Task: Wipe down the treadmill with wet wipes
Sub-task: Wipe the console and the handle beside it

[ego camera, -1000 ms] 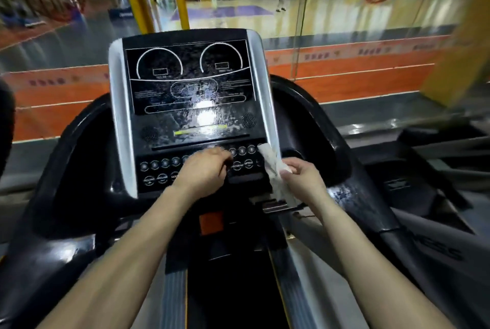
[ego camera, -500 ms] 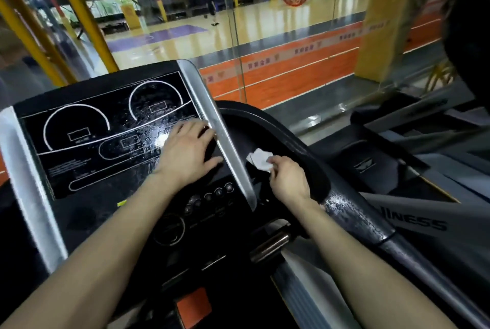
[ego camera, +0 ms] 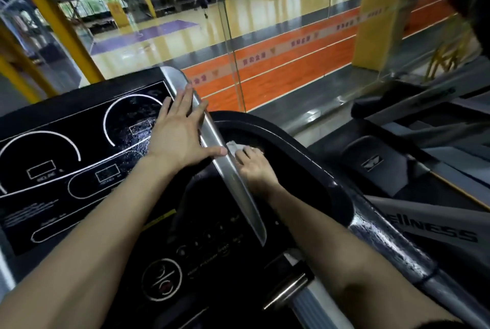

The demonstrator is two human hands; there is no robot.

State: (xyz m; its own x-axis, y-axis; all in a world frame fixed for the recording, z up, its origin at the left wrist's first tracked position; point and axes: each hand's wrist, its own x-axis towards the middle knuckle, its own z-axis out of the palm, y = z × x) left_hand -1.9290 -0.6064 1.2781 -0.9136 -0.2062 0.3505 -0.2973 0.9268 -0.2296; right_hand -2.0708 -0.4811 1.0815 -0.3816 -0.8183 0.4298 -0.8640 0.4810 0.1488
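The treadmill console (ego camera: pixel 66 158) fills the lower left, a black panel with white dial outlines and wet streaks near its right dial. A silver trim strip (ego camera: pixel 233 185) runs down its right edge. My left hand (ego camera: pixel 180 132) lies flat with straight fingers across the panel's upper right corner and the strip. My right hand (ego camera: pixel 252 164) is just right of the strip, in the dark recess beside the console, fingers curled over a crumpled white wet wipe (ego camera: pixel 234 147) pressed against the surface there. Most of the wipe is hidden under my fingers.
A black curved handrail (ego camera: pixel 318 169) wraps around the right side, wet and shiny lower down (ego camera: pixel 392 243). Another treadmill (ego camera: pixel 397 169) stands to the right. A glass wall (ego camera: pixel 238 50) is ahead, with an orange track and a basketball court behind it.
My left hand slid up from the middle of the panel to its upper right corner. My right hand with the wipe moved up along the right side of the silver strip. The view swung right.
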